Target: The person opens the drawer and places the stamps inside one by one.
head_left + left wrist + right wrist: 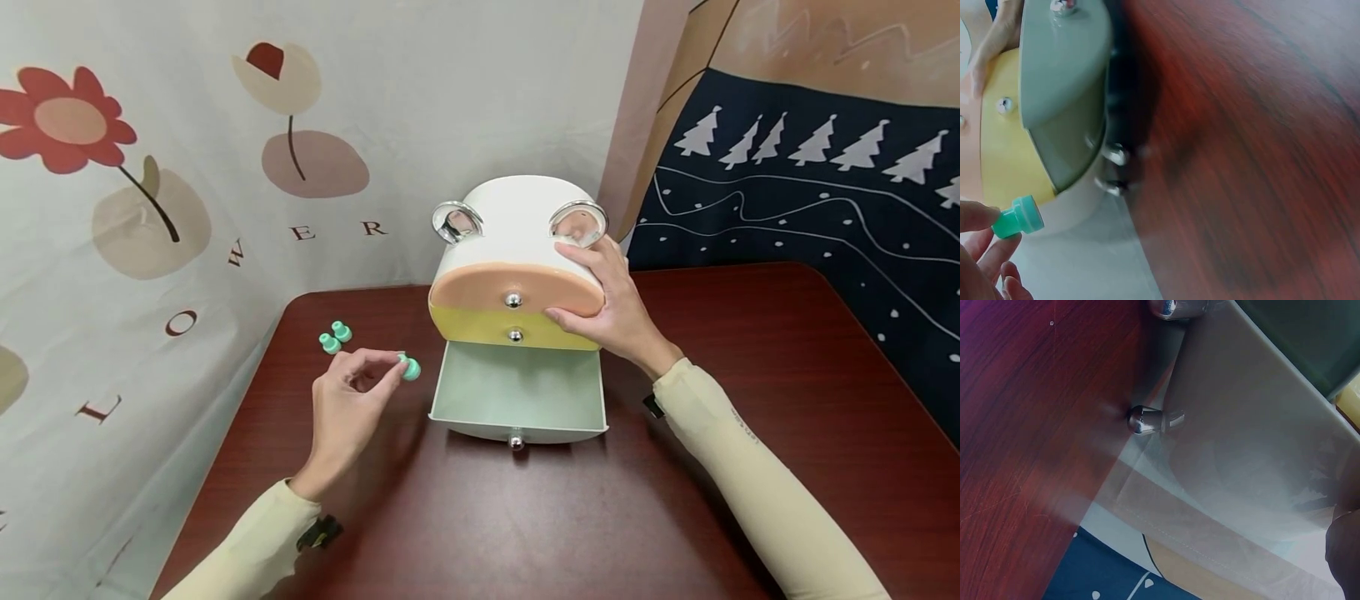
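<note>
My left hand [348, 410] pinches a small mint-green stamp [1027, 214], with a narrow neck and a wider round end, between thumb and fingertips. It is held left of the open drawer, apart from it. A small bear-shaped drawer cabinet [510, 212] with a white body and silver ears stands on the table. Its pale green bottom drawer [521, 387] is pulled out, and nothing shows inside. The peach and yellow drawers above are closed. My right hand [626, 312] grips the cabinet's right side, thumb on the front and fingers on the top.
Two more green stamps [335, 337] stand on the dark red table [480, 517], behind my left hand. A pale patterned cloth [420, 100] hangs behind the table, and a dark blue one with trees [810, 192] hangs at the right. Silver feet hold up the cabinet.
</note>
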Demonstrator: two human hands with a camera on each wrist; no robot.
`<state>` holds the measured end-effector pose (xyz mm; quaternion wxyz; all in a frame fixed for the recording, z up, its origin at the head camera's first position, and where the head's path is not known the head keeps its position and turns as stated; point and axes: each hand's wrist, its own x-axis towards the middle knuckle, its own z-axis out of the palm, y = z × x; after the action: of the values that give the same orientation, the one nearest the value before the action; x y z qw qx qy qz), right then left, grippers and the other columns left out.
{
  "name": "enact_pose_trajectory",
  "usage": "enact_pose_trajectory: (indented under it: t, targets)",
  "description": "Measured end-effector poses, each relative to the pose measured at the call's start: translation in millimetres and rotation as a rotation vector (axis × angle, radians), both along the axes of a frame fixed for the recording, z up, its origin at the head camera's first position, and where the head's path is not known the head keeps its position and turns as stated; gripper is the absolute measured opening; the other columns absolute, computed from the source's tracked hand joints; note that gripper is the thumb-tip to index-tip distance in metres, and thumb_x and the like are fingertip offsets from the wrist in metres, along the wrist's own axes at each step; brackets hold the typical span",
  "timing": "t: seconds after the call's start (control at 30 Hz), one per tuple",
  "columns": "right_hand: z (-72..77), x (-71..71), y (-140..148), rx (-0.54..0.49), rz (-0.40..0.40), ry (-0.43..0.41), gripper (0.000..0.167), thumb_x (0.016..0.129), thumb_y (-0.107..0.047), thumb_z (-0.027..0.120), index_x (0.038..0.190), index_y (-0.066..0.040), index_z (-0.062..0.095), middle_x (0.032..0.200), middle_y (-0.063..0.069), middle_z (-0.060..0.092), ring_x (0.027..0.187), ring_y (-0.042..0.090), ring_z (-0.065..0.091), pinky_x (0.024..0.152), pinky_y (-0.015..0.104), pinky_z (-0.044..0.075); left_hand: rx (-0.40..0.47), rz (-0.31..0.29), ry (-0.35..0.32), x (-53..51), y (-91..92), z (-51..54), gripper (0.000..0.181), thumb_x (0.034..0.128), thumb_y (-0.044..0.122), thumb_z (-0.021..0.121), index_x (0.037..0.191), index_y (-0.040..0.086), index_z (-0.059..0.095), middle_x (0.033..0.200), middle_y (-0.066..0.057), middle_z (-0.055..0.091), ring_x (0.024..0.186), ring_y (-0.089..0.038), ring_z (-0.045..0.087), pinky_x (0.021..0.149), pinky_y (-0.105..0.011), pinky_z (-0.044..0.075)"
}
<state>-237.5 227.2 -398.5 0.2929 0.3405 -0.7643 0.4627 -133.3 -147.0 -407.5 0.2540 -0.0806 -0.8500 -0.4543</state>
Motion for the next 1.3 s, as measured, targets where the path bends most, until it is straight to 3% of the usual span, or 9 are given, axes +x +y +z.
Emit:
enact_pose_trajectory:
  t: [0.27,0.43,0.67,0.9,1.13,1.3]
  targets:
    - [-0.4,0.2,2,-0.006,0.001,0.004,0.080,0.078,-0.018,0.095,0.151,-0.009,0.062,0.144,0.018,0.059,0.134,0.033,0.044,0.106,0.055,0.030,0.003,-0.110,0.044,-4.4,23.8,4.6,0.018,0.0867,0.009,0.095,0.102,0.016,0.087,0.091,0.003,0.074,0.090,-0.020,0.056,0.069,-0.026,0.040]
    - [0.7,1.7,2,-0.015,0.000,-0.004,0.081,0.077,-0.018,0.096,0.150,-0.009,0.062,0.143,0.019,0.059,0.133,0.033,0.044,0.105,0.054,0.030,-0.048,-0.181,0.058,-10.6,44.2,3.2,0.018,0.0849,0.010,0.096,0.099,0.014,0.086,0.095,-0.002,0.071,0.089,-0.018,0.059,0.073,-0.030,0.042]
    - [-0.1,2.1,-1,-0.031,-0.006,-0.009,0.083,0.071,-0.008,0.096,0.145,0.001,0.060,0.136,0.030,0.056,0.129,0.044,0.042,0.103,0.056,0.030,-0.140,-0.279,0.005,-24.0,65.5,-2.8,0.013,0.0845,0.011,0.096,0.090,0.014,0.085,0.086,-0.003,0.072,0.078,-0.024,0.060,0.068,-0.028,0.043]
    - [2.7,2.6,0,-0.014,0.010,0.005,0.080,0.077,-0.016,0.095,0.150,-0.008,0.062,0.143,0.019,0.058,0.135,0.033,0.043,0.105,0.054,0.031,-0.209,-0.345,-0.045,-35.4,79.2,-7.1,0.013,0.0839,0.008,0.095,0.084,0.013,0.083,0.082,0.004,0.076,0.079,-0.018,0.070,0.073,-0.037,0.057]
    - [0.5,0.7,0,0.002,0.001,0.001,0.081,0.079,-0.018,0.094,0.152,-0.009,0.061,0.144,0.018,0.058,0.135,0.032,0.043,0.105,0.055,0.031,-0.349,-0.362,-0.153,-45.6,88.5,-8.0,0.012,0.0856,0.016,0.095,0.085,0.017,0.083,0.082,0.009,0.078,0.078,-0.017,0.073,0.072,-0.036,0.055]
    - [0.9,1.0,1,0.003,0.002,-0.005,0.081,0.079,-0.019,0.094,0.152,-0.010,0.061,0.146,0.017,0.058,0.136,0.032,0.042,0.106,0.055,0.031,-0.420,-0.419,-0.170,-51.3,93.5,-6.8,0.014,0.0840,0.014,0.096,0.083,0.015,0.083,0.079,0.009,0.076,0.075,-0.010,0.072,0.072,-0.035,0.056]
